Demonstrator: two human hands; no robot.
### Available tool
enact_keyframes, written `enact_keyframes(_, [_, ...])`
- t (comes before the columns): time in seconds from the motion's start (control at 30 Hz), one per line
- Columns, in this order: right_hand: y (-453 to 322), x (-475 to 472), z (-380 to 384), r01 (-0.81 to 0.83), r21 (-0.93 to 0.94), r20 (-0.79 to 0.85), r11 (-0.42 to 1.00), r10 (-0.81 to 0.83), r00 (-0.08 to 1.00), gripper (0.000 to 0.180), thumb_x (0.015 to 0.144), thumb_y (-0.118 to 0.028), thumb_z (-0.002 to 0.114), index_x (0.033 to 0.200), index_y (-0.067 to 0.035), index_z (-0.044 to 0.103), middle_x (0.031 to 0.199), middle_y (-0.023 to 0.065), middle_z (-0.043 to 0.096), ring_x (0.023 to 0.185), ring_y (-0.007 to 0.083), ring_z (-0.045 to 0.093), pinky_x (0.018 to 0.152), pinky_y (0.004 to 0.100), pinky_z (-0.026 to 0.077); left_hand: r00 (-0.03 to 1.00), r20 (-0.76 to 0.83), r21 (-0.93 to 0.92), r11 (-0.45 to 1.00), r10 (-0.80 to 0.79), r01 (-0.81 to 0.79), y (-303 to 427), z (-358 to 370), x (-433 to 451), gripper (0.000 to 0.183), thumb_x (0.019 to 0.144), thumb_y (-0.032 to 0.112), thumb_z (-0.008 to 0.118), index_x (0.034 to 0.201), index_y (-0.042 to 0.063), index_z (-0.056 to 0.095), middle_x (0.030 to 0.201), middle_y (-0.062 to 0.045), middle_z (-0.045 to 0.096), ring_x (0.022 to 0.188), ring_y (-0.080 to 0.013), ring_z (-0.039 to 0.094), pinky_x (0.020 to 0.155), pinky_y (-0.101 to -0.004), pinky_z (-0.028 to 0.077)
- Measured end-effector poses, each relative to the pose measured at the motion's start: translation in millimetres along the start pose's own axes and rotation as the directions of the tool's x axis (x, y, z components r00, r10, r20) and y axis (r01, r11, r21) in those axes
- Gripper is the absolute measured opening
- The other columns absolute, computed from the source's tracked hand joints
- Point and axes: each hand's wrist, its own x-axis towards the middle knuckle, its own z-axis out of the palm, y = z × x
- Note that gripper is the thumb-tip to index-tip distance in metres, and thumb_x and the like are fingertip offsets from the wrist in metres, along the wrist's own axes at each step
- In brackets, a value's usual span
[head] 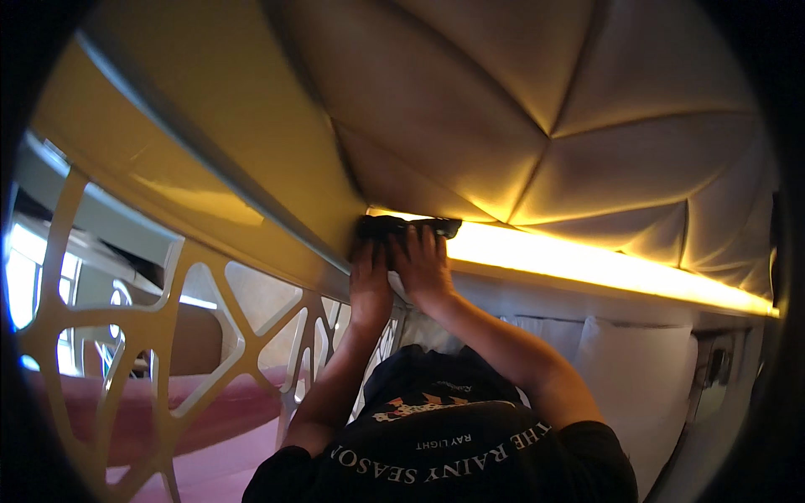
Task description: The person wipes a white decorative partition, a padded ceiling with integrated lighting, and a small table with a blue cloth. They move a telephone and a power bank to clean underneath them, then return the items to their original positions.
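My left hand (370, 276) and my right hand (427, 270) are raised side by side at the near end of a glowing light strip (585, 261). Between them and the strip is a crumpled black item (409, 227), perhaps a cloth. Fingers of both hands lie over it, and it covers part of the strip's left end. The left fingertips are dark and blurred against it. Above the strip is a padded, quilted panel (440, 94) with deep seams.
A smooth yellowish panel (270, 126) slants along the left. Below it stands a cut-out lattice screen (170, 327), with a pink curved surface (233, 412) behind. White pillows or cushions (635, 371) lie at the lower right.
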Motion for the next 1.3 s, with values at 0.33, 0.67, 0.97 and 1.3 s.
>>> enact_keyframes(0.33, [0.7,-21.2,-9.8,-0.051,0.175,-0.155,0.983,0.079,0.985,0.057,0.083,-0.013,0.06,0.137,-0.028,0.057,0.13,0.0089,0.049,0.124,0.031,0.043,0.106,0.0468,0.032,0.998,0.038,-0.109,0.993,0.056,-0.052,19.6,-23.0,-2.5,0.049,0.083,0.002,0.065,0.131,-0.003,0.056,0.135,-0.027,0.046,0.127,-0.0479,0.043,0.108,-0.0537,0.037])
enact_keyframes(0.67, [37.2,-76.4,17.4,0.163,-0.099,-0.308,0.982,-0.186,0.933,0.038,0.085,-0.021,0.065,0.122,-0.023,0.07,0.149,-0.0039,0.042,0.141,0.0265,0.033,0.112,0.0498,0.032,0.982,-0.163,-0.268,0.954,0.095,-0.136,10.8,16.5,-47.9,0.048,0.091,0.001,0.059,0.134,-0.013,0.043,0.142,-0.032,0.04,0.132,-0.0516,0.04,0.109,-0.0561,0.034])
enact_keyframes(0.97, [21.4,-36.9,-0.9,0.288,0.116,-0.074,0.951,-0.281,0.957,0.037,0.091,-0.021,0.058,0.126,-0.015,0.065,0.157,-0.0048,0.034,0.148,0.0272,0.026,0.118,0.0535,0.026,0.908,0.213,-0.798,0.472,-0.36,0.375,38.3,40.5,-53.2,0.04,0.106,0.018,0.039,0.137,-0.007,0.038,0.13,-0.027,0.044,0.121,-0.0397,0.045,0.107,-0.0429,0.033])
enact_keyframes(1.3, [105.6,-103.6,-36.0,0.462,-0.258,0.152,0.849,-0.436,0.887,0.05,0.09,-0.011,0.056,0.139,-0.014,0.056,0.154,-0.003,0.041,0.146,0.0206,0.031,0.117,0.0444,0.03,0.869,0.381,-0.784,0.388,-0.317,0.485,99.3,87.5,-86.2,0.041,0.106,0.029,0.043,0.134,-0.002,0.042,0.124,-0.025,0.045,0.115,-0.0363,0.046,0.101,-0.0435,0.036])
